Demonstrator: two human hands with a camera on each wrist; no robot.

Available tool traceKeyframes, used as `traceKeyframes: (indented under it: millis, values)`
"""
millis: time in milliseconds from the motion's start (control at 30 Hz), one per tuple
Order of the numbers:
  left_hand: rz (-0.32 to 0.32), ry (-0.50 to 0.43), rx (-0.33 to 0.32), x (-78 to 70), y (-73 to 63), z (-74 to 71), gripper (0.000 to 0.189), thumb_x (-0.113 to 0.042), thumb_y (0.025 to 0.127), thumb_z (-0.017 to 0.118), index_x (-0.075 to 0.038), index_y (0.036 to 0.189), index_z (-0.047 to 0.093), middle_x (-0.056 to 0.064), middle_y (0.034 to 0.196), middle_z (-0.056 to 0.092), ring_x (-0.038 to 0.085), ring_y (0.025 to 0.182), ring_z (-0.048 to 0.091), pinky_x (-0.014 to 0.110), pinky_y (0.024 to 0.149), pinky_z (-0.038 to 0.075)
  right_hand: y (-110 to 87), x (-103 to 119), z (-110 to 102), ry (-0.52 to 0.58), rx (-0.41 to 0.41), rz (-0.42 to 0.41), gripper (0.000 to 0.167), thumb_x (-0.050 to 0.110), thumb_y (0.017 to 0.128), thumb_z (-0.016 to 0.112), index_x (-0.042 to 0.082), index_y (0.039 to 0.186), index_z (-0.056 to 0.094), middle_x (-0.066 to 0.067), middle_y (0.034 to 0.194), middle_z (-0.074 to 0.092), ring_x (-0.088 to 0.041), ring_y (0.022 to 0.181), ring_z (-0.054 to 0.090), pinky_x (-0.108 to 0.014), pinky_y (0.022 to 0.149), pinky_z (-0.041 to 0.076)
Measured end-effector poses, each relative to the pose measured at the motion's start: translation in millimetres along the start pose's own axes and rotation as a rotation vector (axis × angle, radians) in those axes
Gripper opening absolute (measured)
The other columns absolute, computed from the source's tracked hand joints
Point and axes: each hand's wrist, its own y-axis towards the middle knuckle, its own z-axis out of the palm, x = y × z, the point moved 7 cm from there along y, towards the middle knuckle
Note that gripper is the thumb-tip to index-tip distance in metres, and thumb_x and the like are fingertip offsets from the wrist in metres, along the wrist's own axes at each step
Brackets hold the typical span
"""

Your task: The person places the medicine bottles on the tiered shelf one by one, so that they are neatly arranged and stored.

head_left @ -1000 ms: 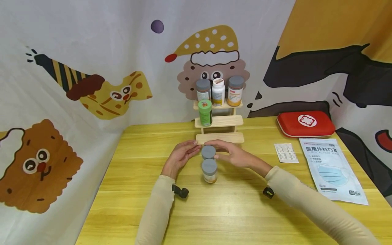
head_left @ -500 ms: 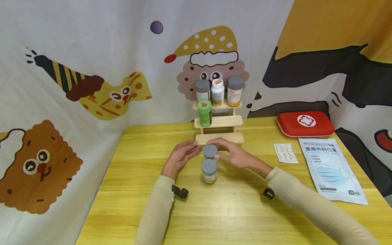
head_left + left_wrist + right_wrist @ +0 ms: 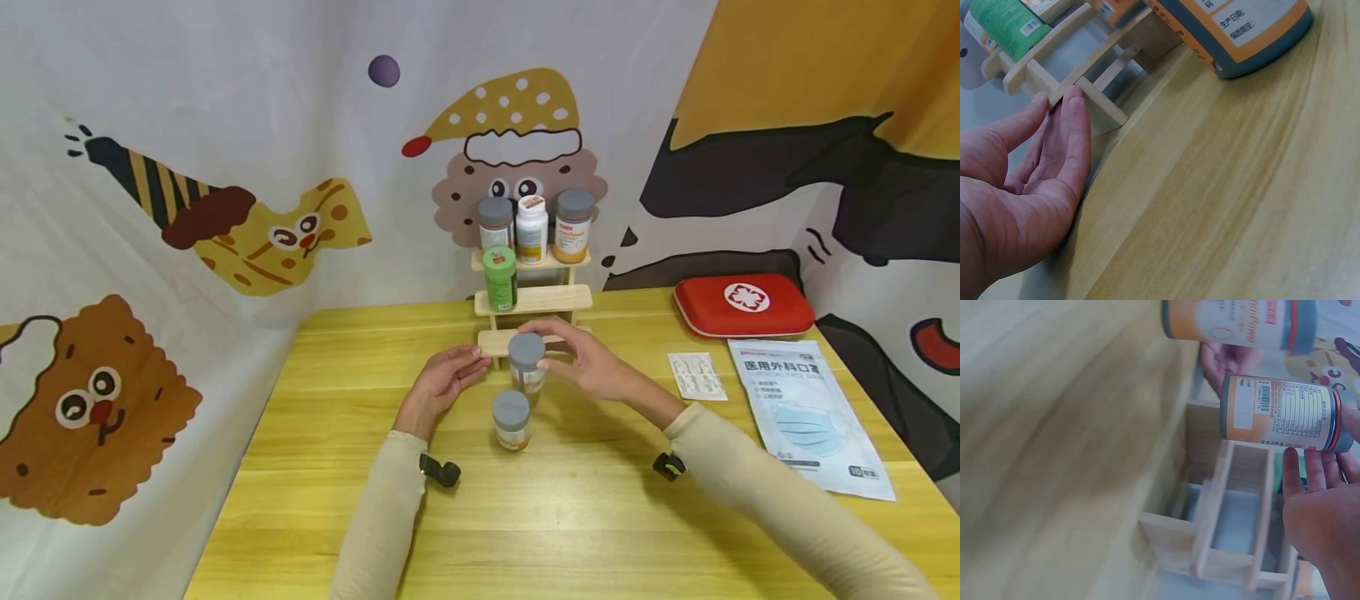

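Note:
My right hand [image 3: 596, 367] grips a supplement jar [image 3: 530, 380] with a grey lid, fingers and thumb around its lid end. In the right wrist view the held jar [image 3: 1282, 412] shows an orange and white label with a barcode, beside the wooden step rack [image 3: 1213, 519]. My left hand [image 3: 447, 385] pinches the left corner of the rack's lowest step [image 3: 495, 342] between thumb and fingertips, plain in the left wrist view [image 3: 1041, 165]. A second grey-lidded jar [image 3: 512, 423] stands upright on the table, just in front of the held one.
A green bottle [image 3: 501, 281] stands on the rack's middle step. Along the top step are two grey-lidded jars, one an orange-labelled jar [image 3: 573, 233], and a white bottle [image 3: 532, 232]. At right lie a red first-aid case [image 3: 742, 306], a blister pack [image 3: 697, 376] and a face mask packet [image 3: 813, 425].
My right hand has raised the jar off the table and carried it right and toward the rack's lowest step. The left hand has stayed at the rack's corner.

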Motion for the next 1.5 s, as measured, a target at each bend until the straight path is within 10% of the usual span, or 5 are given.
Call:
traceKeyframes:
  millis: [433, 700, 1033, 1500]
  values:
    - [-0.007, -0.019, 0.010, 1.5, 0.1, -0.7, 0.010, -0.002, 0.107, 0.060, -0.005, 0.114, 0.067, 0.007, 0.095, 0.080, 0.017, 0.093, 0.080, 0.029, 0.091, 0.067, 10.1, 23.9, -44.1, -0.053, -0.171, -0.041, 0.050, 0.005, 0.105, 0.064, 0.011, 0.153, 0.050, -0.012, 0.152, 0.055, -0.012, 0.132, 0.055, -0.034, 0.114, 0.053]
    - [-0.009, -0.012, 0.004, 2.4, -0.4, -2.9, 0.012, -0.002, 0.107, 0.059, -0.003, 0.118, 0.064, 0.006, 0.096, 0.080, 0.016, 0.094, 0.080, 0.028, 0.092, 0.067, 21.0, 29.0, -66.1, -0.076, -0.357, -0.049, 0.050, 0.004, 0.104, 0.065, 0.007, 0.152, 0.052, -0.016, 0.150, 0.054, -0.025, 0.137, 0.052, -0.061, 0.117, 0.049]
    - [-0.010, -0.009, 0.002, 1.2, -0.1, -0.5, 0.012, -0.003, 0.107, 0.061, -0.003, 0.118, 0.064, 0.006, 0.095, 0.080, 0.015, 0.093, 0.080, 0.028, 0.093, 0.067, 38.0, 25.6, -73.1, -0.110, -0.517, -0.009, 0.052, 0.006, 0.104, 0.067, 0.008, 0.153, 0.052, -0.019, 0.148, 0.054, -0.036, 0.135, 0.052, -0.063, 0.116, 0.049]
    - [-0.010, -0.008, 0.014, -0.8, -0.9, 0.2, 0.009, -0.002, 0.107, 0.060, -0.004, 0.115, 0.064, 0.005, 0.093, 0.080, 0.015, 0.092, 0.080, 0.028, 0.091, 0.067, 51.9, 45.2, -68.2, -0.112, -0.544, 0.014, 0.049, -0.003, 0.102, 0.064, -0.007, 0.149, 0.050, -0.032, 0.148, 0.050, -0.048, 0.131, 0.054, -0.065, 0.114, 0.050]
